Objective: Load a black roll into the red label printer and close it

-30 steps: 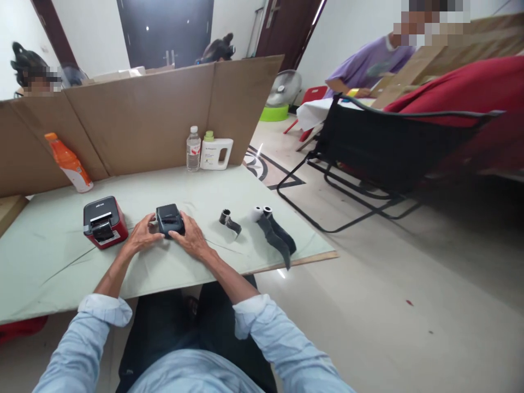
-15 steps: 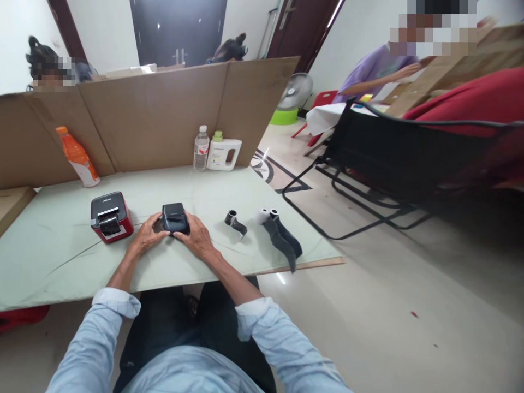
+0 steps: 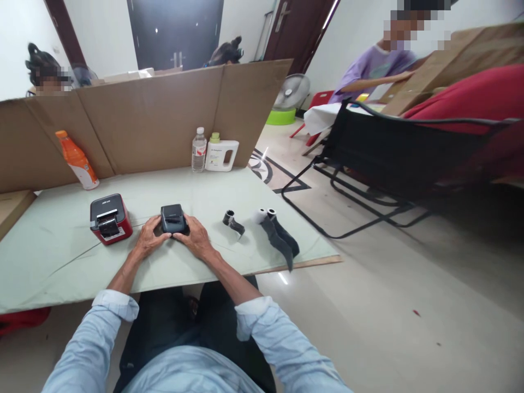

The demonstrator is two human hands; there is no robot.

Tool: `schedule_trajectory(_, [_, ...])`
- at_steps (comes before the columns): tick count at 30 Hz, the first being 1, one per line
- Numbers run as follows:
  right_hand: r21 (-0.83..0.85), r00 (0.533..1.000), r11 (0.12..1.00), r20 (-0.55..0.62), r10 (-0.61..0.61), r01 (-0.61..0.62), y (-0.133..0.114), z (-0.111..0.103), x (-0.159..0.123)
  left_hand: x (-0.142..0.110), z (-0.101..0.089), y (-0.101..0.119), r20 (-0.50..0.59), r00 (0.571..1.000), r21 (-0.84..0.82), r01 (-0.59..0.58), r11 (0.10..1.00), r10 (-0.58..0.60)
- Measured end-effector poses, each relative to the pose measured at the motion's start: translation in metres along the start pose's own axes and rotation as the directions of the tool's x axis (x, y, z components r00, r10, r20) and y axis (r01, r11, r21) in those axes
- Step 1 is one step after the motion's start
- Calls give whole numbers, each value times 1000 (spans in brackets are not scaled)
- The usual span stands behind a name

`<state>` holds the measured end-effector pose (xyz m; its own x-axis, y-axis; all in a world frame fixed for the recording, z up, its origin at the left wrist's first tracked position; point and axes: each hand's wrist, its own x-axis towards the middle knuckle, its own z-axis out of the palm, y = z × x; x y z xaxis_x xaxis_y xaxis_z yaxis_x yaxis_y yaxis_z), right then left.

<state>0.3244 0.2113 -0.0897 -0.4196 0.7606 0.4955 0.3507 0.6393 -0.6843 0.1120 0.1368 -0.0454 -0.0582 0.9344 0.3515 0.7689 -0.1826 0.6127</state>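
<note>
A small black label printer [image 3: 172, 219] sits on the pale green tabletop in front of me. My left hand [image 3: 150, 238] grips its left side, thumb along the near edge. From the right, my right hand [image 3: 197, 237] holds the other side, and the two thumbs nearly meet at the front. To the left stands a larger red and black label printer [image 3: 110, 218] with a dark strip hanging from its front. On the right lie a short black roll [image 3: 233, 222] with a loose end and two longer dark rolls [image 3: 279, 237] with unwound tails.
A cardboard screen [image 3: 155, 117] closes the table's far side. Before it stand an orange bottle [image 3: 77, 159], a clear water bottle [image 3: 198, 150] and a white jug [image 3: 221, 154]. A black folding chair [image 3: 393, 158] is at the right; a person in purple [image 3: 368, 71] sits beyond it.
Both hands keep their hold on the small printer, which stays in place. The view has shifted very slightly. The person in purple has moved an arm.
</note>
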Motion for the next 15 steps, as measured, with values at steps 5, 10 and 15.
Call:
schedule_trajectory(5, [23, 1000, 1000, 11, 8, -8, -3, -2, 1, 6, -8, 1, 22, 997, -84, 69, 994, -67])
schedule_trajectory(10, [17, 999, 999, 15, 42, -42, -4, -1, 3, 33, -20, -3, 80, 984, -142, 171, 975, -161])
schedule_trajectory(15, [53, 1000, 998, -4, 25, -24, -1, 0, 4, 59, -19, -7, 146, 938, -264, 342, 902, -313])
